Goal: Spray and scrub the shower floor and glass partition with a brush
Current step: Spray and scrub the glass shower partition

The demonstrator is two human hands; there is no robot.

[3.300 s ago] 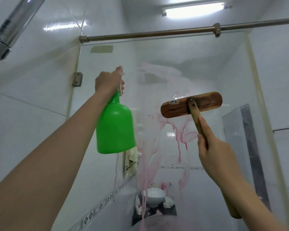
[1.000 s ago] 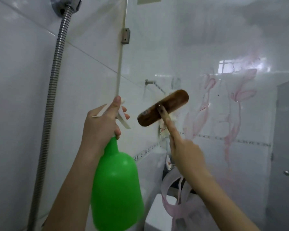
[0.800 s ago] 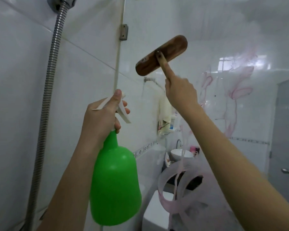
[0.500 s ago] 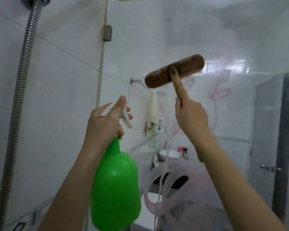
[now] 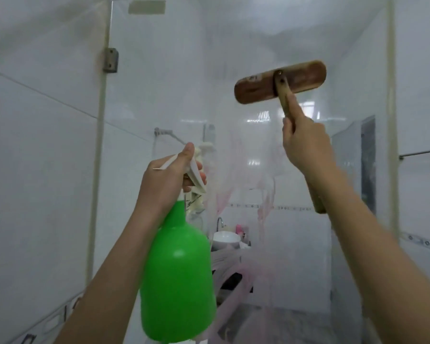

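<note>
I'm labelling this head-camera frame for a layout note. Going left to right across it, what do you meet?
Metal hinge → green spray bottle, held by the left hand → wooden brush, held by the right hand → wall rail.

Metal hinge on tiled wall, white basin beyond

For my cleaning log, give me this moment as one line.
stage: glass partition scrub | left hand: holds green spray bottle | right hand: grips brush, head high on glass
</note>
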